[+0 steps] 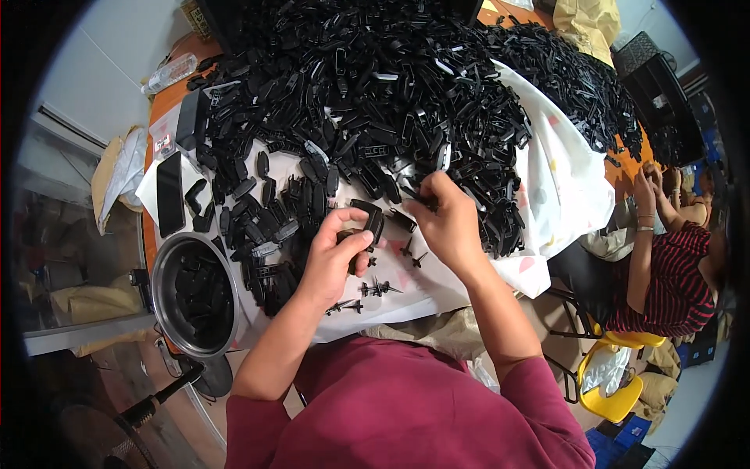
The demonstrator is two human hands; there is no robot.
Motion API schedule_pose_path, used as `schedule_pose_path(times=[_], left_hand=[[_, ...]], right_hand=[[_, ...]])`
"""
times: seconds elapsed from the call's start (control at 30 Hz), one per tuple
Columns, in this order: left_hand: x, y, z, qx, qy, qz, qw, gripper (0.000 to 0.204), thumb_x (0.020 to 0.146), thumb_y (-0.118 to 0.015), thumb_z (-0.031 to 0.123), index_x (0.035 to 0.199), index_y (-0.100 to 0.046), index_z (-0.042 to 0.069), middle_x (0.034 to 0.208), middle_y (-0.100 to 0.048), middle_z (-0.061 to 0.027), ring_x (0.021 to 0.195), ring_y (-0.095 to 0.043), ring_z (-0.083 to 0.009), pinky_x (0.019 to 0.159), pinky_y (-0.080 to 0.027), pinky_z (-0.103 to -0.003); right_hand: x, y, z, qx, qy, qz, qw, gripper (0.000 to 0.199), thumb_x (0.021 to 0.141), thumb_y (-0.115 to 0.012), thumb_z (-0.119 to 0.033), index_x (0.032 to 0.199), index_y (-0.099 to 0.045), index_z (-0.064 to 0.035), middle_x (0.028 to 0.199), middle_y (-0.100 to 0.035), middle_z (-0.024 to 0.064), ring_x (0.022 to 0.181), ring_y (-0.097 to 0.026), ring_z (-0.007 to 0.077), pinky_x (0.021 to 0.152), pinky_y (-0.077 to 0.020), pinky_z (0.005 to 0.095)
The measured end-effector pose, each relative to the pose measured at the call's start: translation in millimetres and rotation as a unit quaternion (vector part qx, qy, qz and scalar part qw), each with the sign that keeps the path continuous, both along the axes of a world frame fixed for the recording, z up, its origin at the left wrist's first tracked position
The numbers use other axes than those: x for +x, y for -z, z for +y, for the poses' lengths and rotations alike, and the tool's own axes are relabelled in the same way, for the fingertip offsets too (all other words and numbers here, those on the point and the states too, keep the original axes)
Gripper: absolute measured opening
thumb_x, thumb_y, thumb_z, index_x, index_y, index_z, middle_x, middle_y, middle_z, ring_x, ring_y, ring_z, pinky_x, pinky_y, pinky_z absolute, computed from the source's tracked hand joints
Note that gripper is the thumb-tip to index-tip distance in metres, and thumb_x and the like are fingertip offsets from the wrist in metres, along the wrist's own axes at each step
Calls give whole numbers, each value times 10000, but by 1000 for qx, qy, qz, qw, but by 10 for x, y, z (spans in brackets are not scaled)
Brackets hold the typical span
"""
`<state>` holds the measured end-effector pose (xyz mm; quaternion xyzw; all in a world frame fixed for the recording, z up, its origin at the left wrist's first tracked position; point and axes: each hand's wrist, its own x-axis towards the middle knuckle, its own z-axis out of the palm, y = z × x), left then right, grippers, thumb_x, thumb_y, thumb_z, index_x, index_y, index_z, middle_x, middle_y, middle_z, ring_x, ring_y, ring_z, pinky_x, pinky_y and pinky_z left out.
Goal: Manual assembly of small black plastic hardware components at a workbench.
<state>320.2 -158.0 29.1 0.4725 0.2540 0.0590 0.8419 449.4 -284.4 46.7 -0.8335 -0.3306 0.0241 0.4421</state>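
Left hand [332, 254] fingers curl tight around a black shell [369, 219], a smooth, hollow, oblong plastic piece, held just left of frame centre above the white cloth [562, 180]. Right hand [447, 223] pinches shut on a small dark part at the edge of the pile [375, 86]; what exactly it grips is too small to tell. Below the hands, roughly six thin black pins [379, 288] lie scattered on the cloth. The pile fills the upper frame, glossy black pieces far past counting. One round steel bowl [160, 293] at lower left holds more black parts. One flat black phone [169, 193] lies at left. A second person's striped sleeve [672, 273] shows at right.
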Motion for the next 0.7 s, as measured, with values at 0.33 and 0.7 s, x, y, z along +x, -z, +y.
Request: schedule_pose_path(times=[0.33, 0.7], left_hand=[[-108, -226, 27, 67, 66, -81, 992, 467, 813, -637, 128, 1247, -469, 95, 878, -580, -20, 589, -435, -41, 492, -367, -179], [-200, -396, -37, 443, 2, -118, 889, 315, 695, -725, 87, 981, -620, 5, 917, -606, -79, 753, -541, -127, 662, -428, -223]], right_hand=[[-370, -144, -160, 202, -97, 265, 938, 244, 818, -561, 18, 1057, -514, -1, 981, -589, 114, 737, -563, 111, 559, -455, 203], [-333, -243, -268, 88, -184, -186, 961, 457, 650, -634, 78, 1090, -587, -35, 836, -587, 109, 652, -521, 231, 559, -430, 300]])
